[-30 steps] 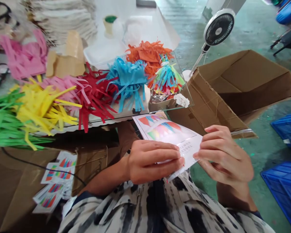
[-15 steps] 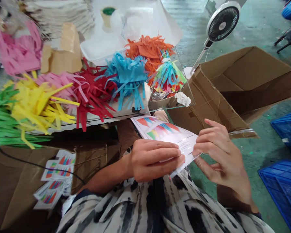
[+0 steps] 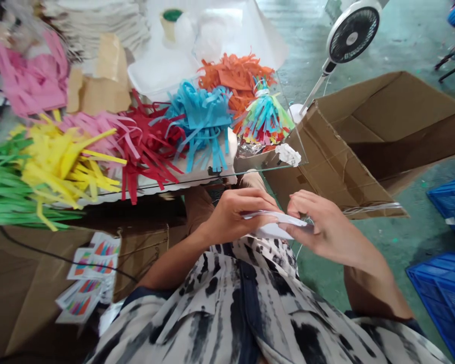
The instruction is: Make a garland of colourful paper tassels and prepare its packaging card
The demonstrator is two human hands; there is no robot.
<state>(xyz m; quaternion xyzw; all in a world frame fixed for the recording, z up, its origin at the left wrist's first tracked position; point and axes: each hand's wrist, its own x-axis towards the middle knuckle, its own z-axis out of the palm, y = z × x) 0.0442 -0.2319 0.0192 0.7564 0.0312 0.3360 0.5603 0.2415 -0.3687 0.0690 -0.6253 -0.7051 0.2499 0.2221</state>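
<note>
In front of my lap a white printed card (image 3: 275, 230) is tipped almost edge-on, so its pictures are mostly turned away. My left hand (image 3: 235, 210) is closed on its left side, thumb along the near face. At the right end my right hand (image 3: 322, 227) pinches it, fingers curled; something shiny and clear shows between thumb and fingers, too small to make out. Beyond my hands, a multicoloured tassel bunch (image 3: 267, 116) tied in white lies near the table corner. Beside it are blue fringed strips (image 3: 202, 119) and orange fringed strips (image 3: 233, 76).
Red (image 3: 147, 141), yellow (image 3: 66, 162) and green fringed strips (image 3: 7, 182) line the table edge. An open cardboard box (image 3: 326, 151) and a white fan (image 3: 352, 38) stand right. Several printed cards (image 3: 93, 268) lie in a box at lower left. Blue crates (image 3: 443, 293) sit on the floor.
The card has tipped from showing its printed face to nearly edge-on. Both hands have moved up slightly, and my right hand has gone from loosely spread fingers to a pinch on the card's end.
</note>
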